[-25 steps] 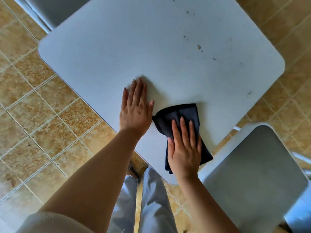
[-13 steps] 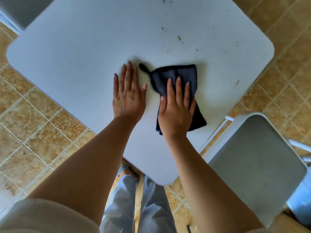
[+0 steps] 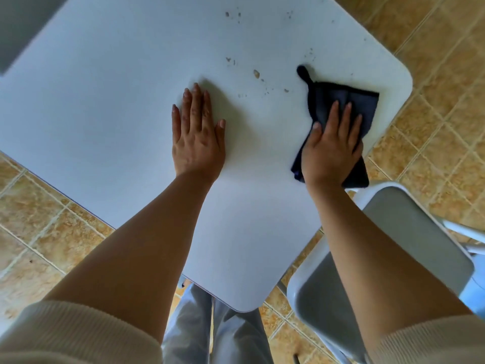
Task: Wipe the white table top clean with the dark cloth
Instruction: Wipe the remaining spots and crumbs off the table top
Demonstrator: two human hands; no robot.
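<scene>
Crumbs (image 3: 256, 73) beside cloth (image 3: 349, 101) | chair (image 3: 409, 232) at table (image 3: 105, 101) corner

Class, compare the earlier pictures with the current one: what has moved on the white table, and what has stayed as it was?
The right hand, pressed flat on the dark folded cloth, has slid it from the near edge outward and rightward toward the white table top's right corner. Nothing was grasped or released. The left hand stays flat on the table; the brown crumbs remain unwiped.

Grey chair seat (image 3: 409, 248) w/ white frame, just off the table's near-right edge. Tan tiled floor (image 3: 55, 232) all round. Pale trouser legs (image 3: 215, 337) below the table's near corner.
</scene>
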